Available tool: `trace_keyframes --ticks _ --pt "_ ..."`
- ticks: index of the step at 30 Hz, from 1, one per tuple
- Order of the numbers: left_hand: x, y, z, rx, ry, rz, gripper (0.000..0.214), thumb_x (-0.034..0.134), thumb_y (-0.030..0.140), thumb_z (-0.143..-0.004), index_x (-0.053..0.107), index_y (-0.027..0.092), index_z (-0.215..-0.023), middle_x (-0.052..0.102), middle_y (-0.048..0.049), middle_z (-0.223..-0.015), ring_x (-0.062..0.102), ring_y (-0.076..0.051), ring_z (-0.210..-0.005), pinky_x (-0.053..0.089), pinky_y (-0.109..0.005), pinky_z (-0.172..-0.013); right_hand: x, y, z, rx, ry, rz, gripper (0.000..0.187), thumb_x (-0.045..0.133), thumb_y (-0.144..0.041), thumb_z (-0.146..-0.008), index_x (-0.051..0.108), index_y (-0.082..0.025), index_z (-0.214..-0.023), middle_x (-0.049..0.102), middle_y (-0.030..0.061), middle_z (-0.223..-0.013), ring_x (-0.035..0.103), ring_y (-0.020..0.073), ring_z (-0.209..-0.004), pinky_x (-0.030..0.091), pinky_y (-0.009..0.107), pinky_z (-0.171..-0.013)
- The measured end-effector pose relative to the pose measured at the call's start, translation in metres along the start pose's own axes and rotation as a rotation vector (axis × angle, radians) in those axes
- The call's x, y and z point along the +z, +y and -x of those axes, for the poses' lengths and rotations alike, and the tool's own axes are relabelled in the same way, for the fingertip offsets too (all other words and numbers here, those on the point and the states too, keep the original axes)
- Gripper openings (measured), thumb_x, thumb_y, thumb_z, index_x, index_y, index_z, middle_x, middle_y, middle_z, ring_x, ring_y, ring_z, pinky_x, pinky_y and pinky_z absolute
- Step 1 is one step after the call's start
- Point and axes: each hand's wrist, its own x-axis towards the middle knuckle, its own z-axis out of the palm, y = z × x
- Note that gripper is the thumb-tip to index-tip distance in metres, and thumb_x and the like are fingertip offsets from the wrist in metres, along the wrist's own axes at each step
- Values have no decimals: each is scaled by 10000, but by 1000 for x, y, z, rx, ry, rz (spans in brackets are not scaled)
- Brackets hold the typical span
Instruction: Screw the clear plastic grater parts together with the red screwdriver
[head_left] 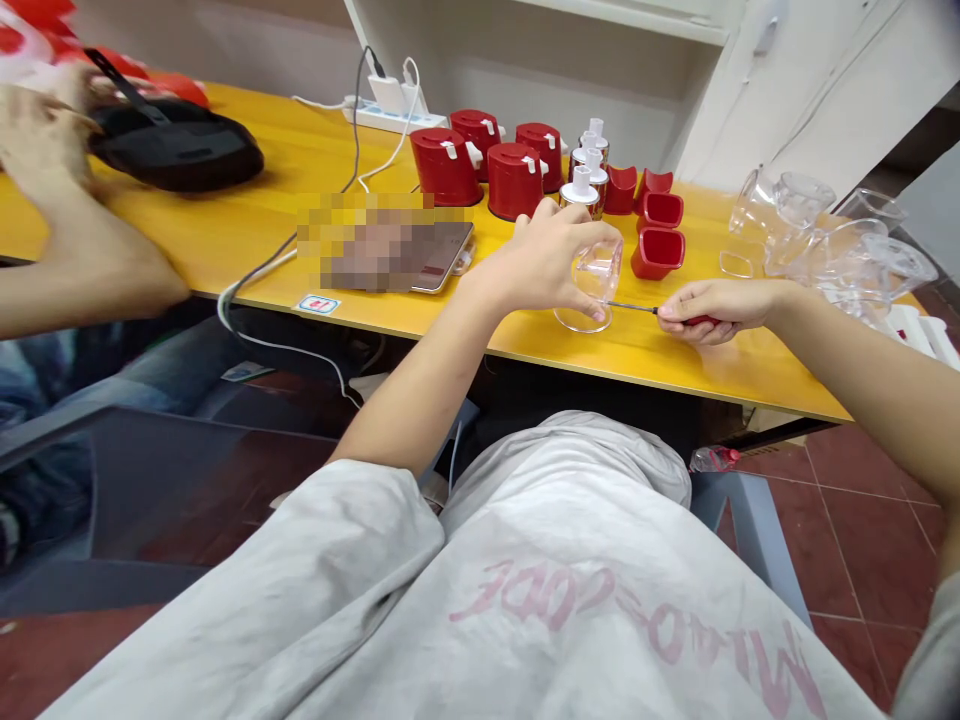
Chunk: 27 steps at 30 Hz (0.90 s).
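My left hand (546,258) grips a clear plastic cup-like part (598,262) near the front edge of the yellow table (517,335), its thumb and fingers curled round the wall. In my right hand (726,302) is a screwdriver (632,307) with a dark shaft and a red handle, held level. The shaft points left, and its tip meets the clear part beside my left thumb; whether it sits in a screw is too small to tell. Just behind my left hand stand three cylinders with white nozzles (581,188).
Several red housings (516,180) and small red cups (658,253) stand behind my hands. Clear plastic parts (817,240) are heaped at right. A phone (442,255), cables (259,270) and a power strip (397,117) lie left. Another person's arm (97,250) rests near a black pan-like object (176,145).
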Motion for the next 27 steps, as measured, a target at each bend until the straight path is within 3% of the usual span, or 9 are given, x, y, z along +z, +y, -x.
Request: trace_keyframes --ticks 2,4,8,12,18,22,25,27 --pt "0 1 1 -2 1 3 1007 1148 784 -870 778 369 -1710 741 -175 -1667 590 -541 -1551 517 -706 -1330 6 -2 2 -11 72 87 886 804 -1109 -946 459 -309 -783 293 -88 -663 196 114 -539 155 309 -488" --pt "-1 2 2 -7 2 7 1009 1151 786 -861 774 387 -1708 743 -167 -1675 589 -543 -1560 524 -704 -1320 14 -4 5 -36 226 283 883 724 -1121 -994 483 -298 -785 397 -52 -667 317 136 -559 260 333 -538" --pt "0 2 2 -11 10 5 1014 1162 784 -839 783 389 -1692 751 -167 -1668 604 -544 -1551 534 -702 -1316 30 -6 8 -77 483 698 707 628 -874 -1183 593 -281 -801 640 37 -742 557 225 -677 410 416 -730" --pt "1 2 1 6 2 -2 995 1153 771 -848 783 403 -1695 762 -153 -1650 617 -532 -1539 534 -691 -1335 41 -2 6 -57 548 874 510 550 -610 -1257 609 -284 -870 718 89 -831 614 274 -757 395 436 -800" --pt "2 2 0 -27 -4 -18 1024 1170 781 -822 789 404 -1694 751 -165 -1659 627 -536 -1514 547 -699 -1310 72 3 10 87 792 1163 444 588 -585 -1292 760 -235 -1081 706 132 -752 654 330 -720 237 440 -735" --pt "3 1 0 -14 -2 -15 1003 1181 744 -816 796 394 -1674 751 -161 -1652 624 -533 -1523 534 -686 -1332 89 0 12 95 886 1140 473 647 -639 -1272 802 -218 -1121 787 174 -809 734 366 -773 294 441 -732" --pt "2 0 1 -18 -9 -15 968 1181 681 -837 786 396 -1674 750 -159 -1648 625 -522 -1516 536 -687 -1331 81 -5 14 20 767 932 564 514 -601 -1300 824 -222 -1021 863 186 -964 785 356 -883 444 462 -786" --pt "1 1 2 -22 -14 -9 958 1185 646 -838 784 390 -1669 749 -162 -1639 629 -520 -1511 534 -691 -1331 68 -8 18 -30 670 721 524 504 -498 -1284 870 -233 -1018 873 148 -1012 793 325 -934 530 462 -852"
